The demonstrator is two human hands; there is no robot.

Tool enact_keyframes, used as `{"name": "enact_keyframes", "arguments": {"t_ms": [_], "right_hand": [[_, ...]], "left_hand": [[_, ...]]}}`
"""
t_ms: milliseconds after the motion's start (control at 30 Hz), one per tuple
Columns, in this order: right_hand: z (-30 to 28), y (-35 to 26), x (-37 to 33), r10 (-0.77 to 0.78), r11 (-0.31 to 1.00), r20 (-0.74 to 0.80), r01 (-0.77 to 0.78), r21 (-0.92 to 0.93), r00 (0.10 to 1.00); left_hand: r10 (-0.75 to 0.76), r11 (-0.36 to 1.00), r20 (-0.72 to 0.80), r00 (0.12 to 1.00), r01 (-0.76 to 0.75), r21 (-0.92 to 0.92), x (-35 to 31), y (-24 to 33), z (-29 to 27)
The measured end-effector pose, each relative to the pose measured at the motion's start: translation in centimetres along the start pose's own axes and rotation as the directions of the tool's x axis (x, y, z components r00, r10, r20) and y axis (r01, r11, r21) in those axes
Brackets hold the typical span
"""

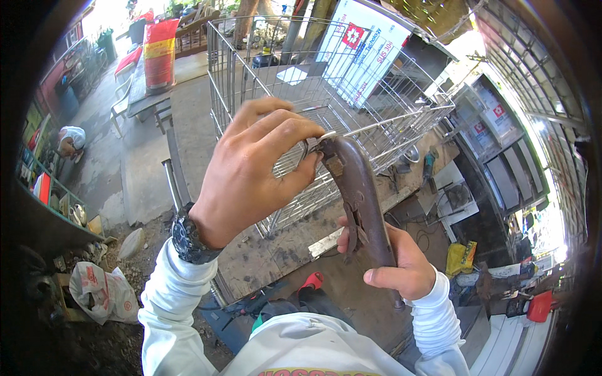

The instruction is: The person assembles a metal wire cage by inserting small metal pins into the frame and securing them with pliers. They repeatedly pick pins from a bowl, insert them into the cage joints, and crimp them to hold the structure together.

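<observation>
My right hand (404,263) is closed around the lower half of a long, curved, dark brown metal part (362,188), worn on its surface and with a slotted, lever-like strip along its near side. At the part's upper end, my left hand (260,163) pinches with thumb and fingertips; a small pale bit shows at the fingertips, too small to name. The part is held up in front of a steel wire cage (269,84), which stands on a stained work table (251,263). A black watch (188,237) is on my left wrist.
A teal angle grinder (429,164) lies right of the cage. A printed white sheet (364,50) leans behind it. A red-and-yellow sack (160,56) stands at the far left. A white bag (103,291) sits on the ground at left; a yellow bag (461,258) lies at right.
</observation>
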State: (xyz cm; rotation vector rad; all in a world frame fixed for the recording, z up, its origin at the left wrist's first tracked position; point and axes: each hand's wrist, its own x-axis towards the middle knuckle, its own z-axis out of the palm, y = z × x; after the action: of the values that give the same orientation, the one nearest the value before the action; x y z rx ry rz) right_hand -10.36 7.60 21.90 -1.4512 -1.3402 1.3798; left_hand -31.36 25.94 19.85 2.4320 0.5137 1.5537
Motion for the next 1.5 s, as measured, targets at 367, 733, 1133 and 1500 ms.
{"name": "enact_keyframes", "arguments": {"t_ms": [367, 733, 1133, 1500], "right_hand": [[-0.4, 0.7, 0.3, -0.06, 0.998, 0.013, 0.06, -0.007, 0.998], [0.2, 1.0, 0.0, 0.028, 0.989, -0.018, -0.025, 0.149, 0.999], [1.4, 0.2, 0.3, 0.102, 0.986, -0.053, -0.094, 0.135, 0.993], [3.8, 0.1, -0.2, 0.098, 0.99, -0.162, -0.081, 0.113, 0.982]], "left_hand": [[0.06, 0.981, -0.048, 0.997, -0.05, 0.188, -0.3, -0.1, 0.7], [-0.047, 0.998, -0.095, 0.994, 0.051, 0.041, -2.4, -0.1, 1.0], [-0.508, 0.178, 0.426, 0.748, 0.575, -0.798, -15.0, 15.3, 9.8], [-0.626, 0.099, 0.503, 0.596, 0.7, -0.707, -14.5, 15.4, 10.2]]}}
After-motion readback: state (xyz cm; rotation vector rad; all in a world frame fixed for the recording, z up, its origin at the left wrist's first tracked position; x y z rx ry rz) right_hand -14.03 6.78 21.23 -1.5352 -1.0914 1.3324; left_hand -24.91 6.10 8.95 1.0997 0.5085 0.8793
